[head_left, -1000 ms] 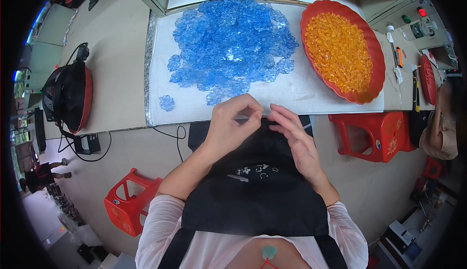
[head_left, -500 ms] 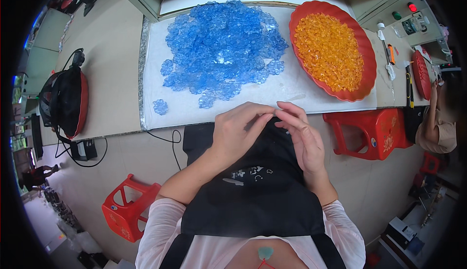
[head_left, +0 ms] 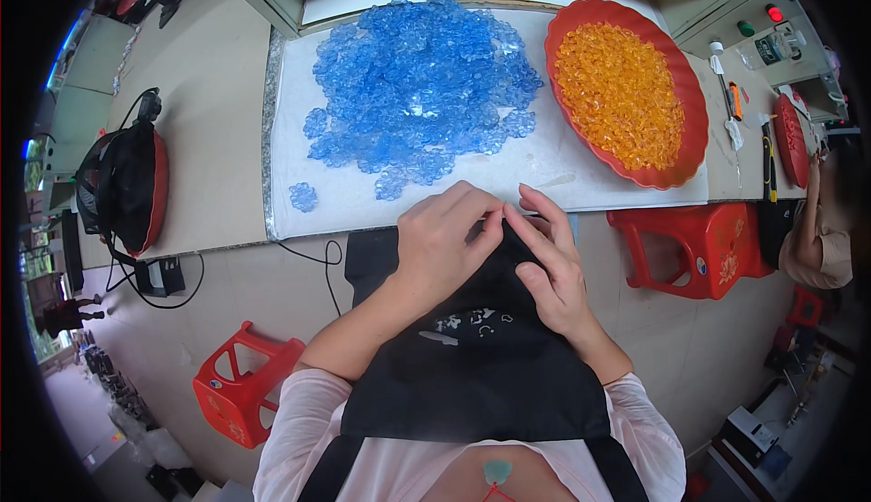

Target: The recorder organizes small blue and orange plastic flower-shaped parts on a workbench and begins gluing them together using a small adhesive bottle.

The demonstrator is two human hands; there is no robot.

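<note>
If any small piece is pinched by the left hand, it could be lost from the fingertips, because only a narrow grip is made there. As the fingertips are seen over the front edge of the white sheet, a dropped piece could be caught on the black apron or be lost on the floor. Also, loose pieces could be pushed from the pile of blue pieces if its near side is brushed by the knuckles; this pile lies on the sheet, just beyond the left hand.

The left wrist is bent inward, and its thumb and forefinger are brought together at the tips; whether something is held cannot be told. The right hand is loosely spread, with the thumb well apart and the forefinger pointed toward the left fingertips. Nothing is seen gripped in it, and contact between both hands cannot be confirmed.
</note>
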